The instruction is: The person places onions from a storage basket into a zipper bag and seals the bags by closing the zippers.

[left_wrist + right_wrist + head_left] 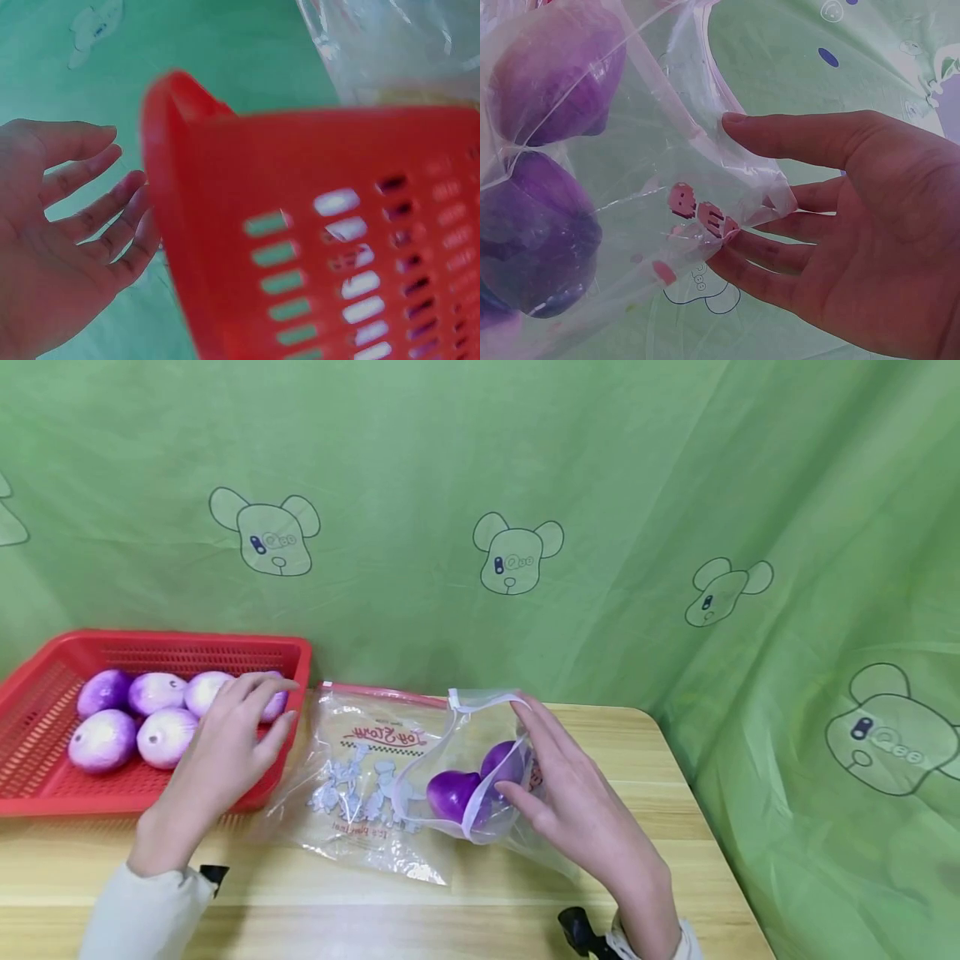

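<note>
Curtain (405, 443): green cloth printed with round-eared heads, behind a pale wooden table (300, 893).
Basket (67, 806): red plastic, at the left; its walls likely stop round things rolling.
Onions (103, 741): six show inside the basket, purple and white, crowded together.
Left hand (225, 731): above the basket's right part, fingers loosely bent and parted, with hold of nothing visible; whether it touches an onion cannot be told.
Flat bag (367, 777): clear, red-topped, spread beside the basket.
Open bag (480, 727): overlaps the flat bag; its white-edged mouth gapes leftward, seemingly to face the basket.
Bagged onions (452, 795): at least two, purple, probably weighing the film down.
Right hand (585, 802): at the mouth's right edge, thumb and fingers wide apart, touching the film without clenching it, apparently to prop the mouth apart.
</note>
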`<state>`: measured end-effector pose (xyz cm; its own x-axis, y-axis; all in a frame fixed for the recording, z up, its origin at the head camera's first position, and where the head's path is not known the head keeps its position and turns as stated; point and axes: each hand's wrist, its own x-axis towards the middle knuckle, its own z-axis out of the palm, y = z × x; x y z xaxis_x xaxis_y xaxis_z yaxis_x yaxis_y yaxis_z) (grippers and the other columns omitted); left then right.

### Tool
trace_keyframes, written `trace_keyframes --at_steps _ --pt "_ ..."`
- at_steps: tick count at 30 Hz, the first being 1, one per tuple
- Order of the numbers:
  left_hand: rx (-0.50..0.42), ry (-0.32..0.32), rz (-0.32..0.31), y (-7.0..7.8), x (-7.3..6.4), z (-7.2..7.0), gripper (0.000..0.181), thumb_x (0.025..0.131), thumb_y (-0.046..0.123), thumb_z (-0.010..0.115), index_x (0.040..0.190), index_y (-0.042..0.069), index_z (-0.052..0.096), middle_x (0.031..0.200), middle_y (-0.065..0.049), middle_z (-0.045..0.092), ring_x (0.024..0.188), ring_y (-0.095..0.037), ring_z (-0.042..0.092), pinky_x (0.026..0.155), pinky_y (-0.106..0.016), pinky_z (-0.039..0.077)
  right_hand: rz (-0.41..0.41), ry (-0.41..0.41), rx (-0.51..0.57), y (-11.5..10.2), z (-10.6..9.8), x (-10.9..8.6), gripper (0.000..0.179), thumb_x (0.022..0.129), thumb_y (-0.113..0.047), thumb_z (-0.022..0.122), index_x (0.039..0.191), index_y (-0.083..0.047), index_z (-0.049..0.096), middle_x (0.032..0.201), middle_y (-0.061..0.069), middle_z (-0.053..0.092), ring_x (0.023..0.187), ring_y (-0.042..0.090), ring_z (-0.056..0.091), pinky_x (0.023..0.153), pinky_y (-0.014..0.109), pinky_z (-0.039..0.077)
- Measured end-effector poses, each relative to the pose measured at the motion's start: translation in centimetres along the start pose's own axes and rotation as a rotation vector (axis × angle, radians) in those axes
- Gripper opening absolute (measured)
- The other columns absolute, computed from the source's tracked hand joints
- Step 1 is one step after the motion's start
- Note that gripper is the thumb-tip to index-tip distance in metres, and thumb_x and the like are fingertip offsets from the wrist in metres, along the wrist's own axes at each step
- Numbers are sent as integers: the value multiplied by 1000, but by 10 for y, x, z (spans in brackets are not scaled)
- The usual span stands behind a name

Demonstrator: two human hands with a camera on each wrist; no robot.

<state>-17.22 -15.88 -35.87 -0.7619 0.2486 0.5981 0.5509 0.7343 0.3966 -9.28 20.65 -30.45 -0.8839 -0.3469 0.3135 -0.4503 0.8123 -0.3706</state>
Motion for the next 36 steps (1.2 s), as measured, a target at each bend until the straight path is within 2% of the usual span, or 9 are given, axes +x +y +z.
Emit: trace_keyframes --at_steps 9,14,17,20,24,26,30,33,36 --pt "7 39 -131 -33 -5 -7 29 87 -1 65 116 -3 64 119 -27 57 115 -47 47 98 -61 37 3 0 -5 0 0 0 91 87 -21 78 159 -16 22 163 8 24 145 29 33 113 49 35" --pt "63 62 -189 -53 -9 -7 31 85 -1 67 115 -4 63 121 -32 53 113 -53 45 95 -65 35 -2 3 -4 1 1 0 91 87 -21 79 159 -16 23 163 9 25 144 29 34 113 49 36" --pt "117 50 -247 -66 -14 -9 36 82 0 68 117 -8 59 123 -36 49 113 -58 40 93 -68 32 -2 3 -6 1 1 0 91 87 -21 78 158 -15 23 163 9 25 145 29 33 113 49 36" --pt "155 -13 -362 -76 -21 -14 45 85 4 66 125 -11 53 129 -41 40 116 -64 33 90 -73 28 -1 -3 -7 0 1 0 90 87 -21 78 158 -15 23 163 8 24 145 29 32 113 49 35" --pt "181 -171 -550 -85 -29 -21 55 90 11 60 134 -14 39 136 -49 23 115 -71 25 86 -79 24 4 -10 -6 0 1 0 90 87 -21 78 159 -15 23 163 6 22 146 28 30 114 49 34" --pt "189 -254 -605 -88 -31 -23 58 91 14 59 135 -16 34 132 -53 22 110 -73 28 83 -79 27 4 -11 -5 0 1 0 91 87 -21 78 159 -15 23 163 6 22 146 28 30 114 49 33" --pt "208 -361 -614 -91 -36 -23 58 93 20 59 130 -17 35 117 -52 35 99 -71 40 73 -74 37 6 -23 3 -1 2 1 92 87 -20 78 159 -15 22 164 5 21 148 26 27 115 47 32" --pt "209 -370 -578 -93 -36 -21 52 93 22 60 126 -14 42 110 -45 46 95 -67 48 67 -67 41 8 -28 0 -1 2 1 92 87 -20 78 159 -15 22 164 5 20 148 26 26 116 47 31" --pt "192 -378 -540 -94 -35 -20 50 92 23 63 123 -12 45 109 -41 51 95 -63 52 67 -65 43 8 -28 -7 -1 3 2 92 87 -20 78 159 -15 22 164 5 21 148 26 26 116 47 31"
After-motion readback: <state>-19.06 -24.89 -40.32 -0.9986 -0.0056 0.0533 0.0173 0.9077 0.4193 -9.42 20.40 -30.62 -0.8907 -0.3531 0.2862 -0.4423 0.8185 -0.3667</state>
